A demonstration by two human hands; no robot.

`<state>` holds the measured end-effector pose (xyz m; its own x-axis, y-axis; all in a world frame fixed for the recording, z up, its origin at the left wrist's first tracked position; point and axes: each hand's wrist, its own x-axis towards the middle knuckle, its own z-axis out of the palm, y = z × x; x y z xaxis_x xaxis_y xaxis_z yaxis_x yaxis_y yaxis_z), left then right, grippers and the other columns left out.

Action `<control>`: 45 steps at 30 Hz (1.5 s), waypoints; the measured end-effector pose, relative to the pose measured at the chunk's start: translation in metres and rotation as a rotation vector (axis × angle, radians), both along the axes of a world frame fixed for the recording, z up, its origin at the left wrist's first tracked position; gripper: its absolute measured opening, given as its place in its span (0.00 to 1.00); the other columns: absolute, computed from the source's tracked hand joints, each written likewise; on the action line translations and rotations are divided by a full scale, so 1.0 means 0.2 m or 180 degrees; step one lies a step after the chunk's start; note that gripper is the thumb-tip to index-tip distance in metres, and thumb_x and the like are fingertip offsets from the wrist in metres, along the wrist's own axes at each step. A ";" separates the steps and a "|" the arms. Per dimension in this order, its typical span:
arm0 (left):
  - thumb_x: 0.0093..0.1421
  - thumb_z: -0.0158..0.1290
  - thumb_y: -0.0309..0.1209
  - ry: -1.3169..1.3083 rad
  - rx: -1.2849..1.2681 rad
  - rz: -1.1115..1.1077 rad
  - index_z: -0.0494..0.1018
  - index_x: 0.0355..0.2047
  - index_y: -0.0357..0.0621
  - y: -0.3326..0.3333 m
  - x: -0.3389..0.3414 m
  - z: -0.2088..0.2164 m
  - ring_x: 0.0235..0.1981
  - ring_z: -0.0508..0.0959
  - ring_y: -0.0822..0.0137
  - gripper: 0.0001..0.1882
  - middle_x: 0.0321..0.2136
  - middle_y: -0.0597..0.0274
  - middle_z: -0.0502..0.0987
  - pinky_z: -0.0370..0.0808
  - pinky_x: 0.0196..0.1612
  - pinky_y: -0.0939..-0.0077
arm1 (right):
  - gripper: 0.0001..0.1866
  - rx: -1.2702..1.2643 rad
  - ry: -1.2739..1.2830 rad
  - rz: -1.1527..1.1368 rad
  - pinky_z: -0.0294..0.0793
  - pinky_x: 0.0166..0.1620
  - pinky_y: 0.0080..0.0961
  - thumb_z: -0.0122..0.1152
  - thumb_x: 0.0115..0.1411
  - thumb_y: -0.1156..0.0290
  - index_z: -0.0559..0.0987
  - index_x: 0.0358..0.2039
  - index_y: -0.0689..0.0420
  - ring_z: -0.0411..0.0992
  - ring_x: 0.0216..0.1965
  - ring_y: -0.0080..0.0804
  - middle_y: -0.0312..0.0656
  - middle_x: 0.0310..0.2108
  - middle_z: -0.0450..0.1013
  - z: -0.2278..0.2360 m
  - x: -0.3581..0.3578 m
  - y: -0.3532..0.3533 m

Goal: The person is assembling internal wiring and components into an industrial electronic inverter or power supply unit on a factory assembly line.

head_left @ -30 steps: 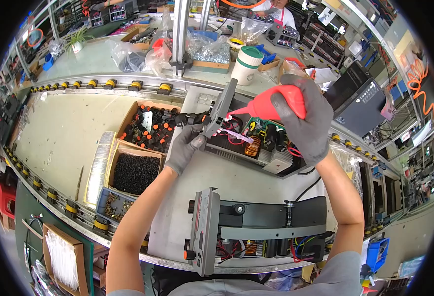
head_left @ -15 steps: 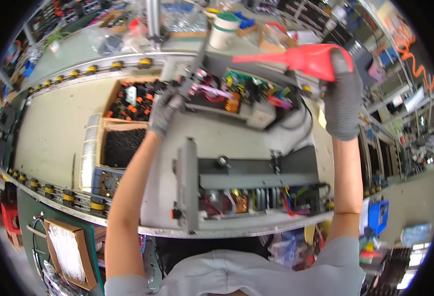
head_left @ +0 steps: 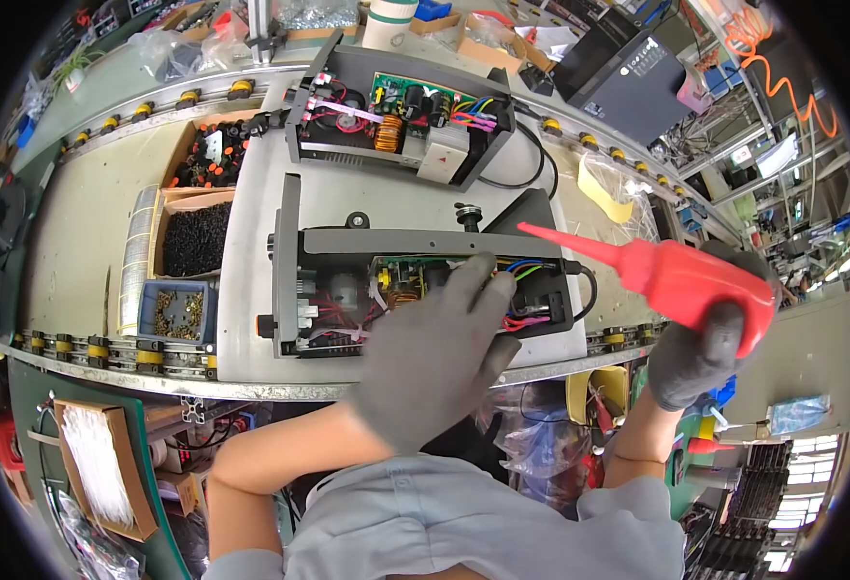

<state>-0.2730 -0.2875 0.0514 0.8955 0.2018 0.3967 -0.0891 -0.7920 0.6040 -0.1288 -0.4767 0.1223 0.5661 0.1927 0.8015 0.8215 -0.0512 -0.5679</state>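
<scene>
My right hand (head_left: 700, 358), in a grey glove, is wrapped round a red squeeze bottle (head_left: 676, 285) with a long thin nozzle. The nozzle points left, its tip over the right part of the nearer open electronic unit (head_left: 386, 242). That unit has a dark grey metal frame with wires, a copper coil and a board inside. My left hand (head_left: 439, 353), gloved too, is over the unit's front side with fingers stretched out; its fingertips are at the wires and hide part of the inside. A similar open unit (head_left: 381, 66) lies farther back.
Left of the units stand a carton (head_left: 175, 159) of black and orange parts, a box (head_left: 159, 246) of small black pieces and a blue tray (head_left: 144, 314) of brass-coloured screws. Conveyor rollers (head_left: 149, 358) run along both edges. A black cable (head_left: 546, 159) loops at right.
My left hand has left the farther unit's left end and come over the nearer unit. The red bottle in my right hand has come down and nearer. The whole view has shifted.
</scene>
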 end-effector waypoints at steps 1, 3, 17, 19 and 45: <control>0.53 0.61 0.37 0.0216 -0.0065 -0.0035 0.69 0.51 0.50 -0.04 0.06 -0.05 0.35 0.82 0.58 0.25 0.55 0.56 0.71 0.80 0.34 0.66 | 0.31 0.0164 -0.0012 0.0043 0.76 0.45 0.33 0.65 0.48 0.58 0.69 0.48 0.64 0.75 0.37 0.36 0.51 0.37 0.75 -0.01 -0.02 0.02; 0.54 0.60 0.36 0.0201 0.0251 -0.0068 0.68 0.52 0.50 -0.10 0.12 -0.14 0.34 0.82 0.58 0.25 0.56 0.56 0.70 0.80 0.31 0.67 | 0.31 0.0068 -0.0103 0.0090 0.75 0.45 0.33 0.66 0.48 0.59 0.69 0.48 0.63 0.75 0.37 0.36 0.51 0.37 0.75 0.00 -0.06 0.05; 0.56 0.55 0.30 -0.0543 0.0989 0.0603 0.70 0.45 0.46 -0.26 0.20 -0.41 0.17 0.77 0.72 0.16 0.41 0.56 0.79 0.73 0.18 0.77 | 0.20 -0.1120 -0.0090 -0.0278 0.72 0.47 0.25 0.69 0.46 0.73 0.75 0.40 0.62 0.73 0.37 0.28 0.41 0.36 0.76 -0.07 -0.08 0.08; 0.56 0.56 0.30 -0.0580 0.1011 0.0652 0.70 0.45 0.46 -0.26 0.20 -0.41 0.17 0.77 0.72 0.16 0.41 0.56 0.79 0.73 0.19 0.77 | 0.17 -0.1179 -0.0012 -0.0264 0.71 0.46 0.23 0.68 0.48 0.75 0.75 0.39 0.61 0.72 0.36 0.25 0.39 0.35 0.76 -0.08 -0.07 0.09; 0.51 0.62 0.30 -0.1145 -0.0278 -0.0213 0.73 0.51 0.46 -0.07 -0.13 -0.47 0.29 0.81 0.61 0.25 0.42 0.59 0.79 0.77 0.27 0.69 | 0.23 -0.1173 -0.0314 0.0248 0.72 0.45 0.24 0.74 0.47 0.68 0.76 0.41 0.62 0.73 0.36 0.26 0.39 0.35 0.75 0.03 -0.21 0.29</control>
